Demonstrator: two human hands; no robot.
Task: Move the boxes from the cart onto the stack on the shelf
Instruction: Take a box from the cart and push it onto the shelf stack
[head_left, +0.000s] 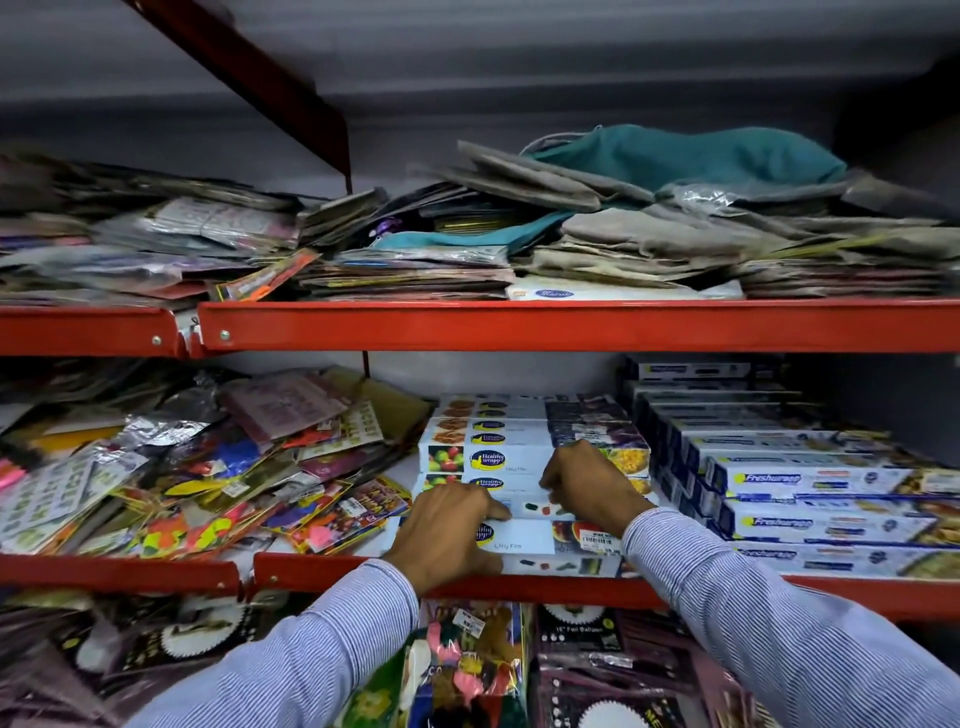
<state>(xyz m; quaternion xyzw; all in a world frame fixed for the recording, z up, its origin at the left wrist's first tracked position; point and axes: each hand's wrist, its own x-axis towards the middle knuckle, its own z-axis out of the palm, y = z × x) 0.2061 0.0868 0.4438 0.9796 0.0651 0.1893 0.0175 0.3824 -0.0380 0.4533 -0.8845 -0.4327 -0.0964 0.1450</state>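
Note:
A stepped stack of long white cling-film boxes (498, 457) with blue-yellow logos lies on the middle shelf (571, 590). The front box (540, 538) sits at the shelf's edge. My left hand (452, 535) rests on the left end of that front box, thumb under its front face and fingers curled over the top. My right hand (587, 486) presses on a box one step higher, fingers bent down onto it. Both sleeves are striped light blue. No cart is in view.
Blue-and-white foil-wrap boxes (810, 483) are stacked right of the cling-film stack. Loose colourful packets (208, 467) pile up on the left. The upper shelf (519, 322) holds folded bags and cloths. Packets of balloons (467, 665) hang below.

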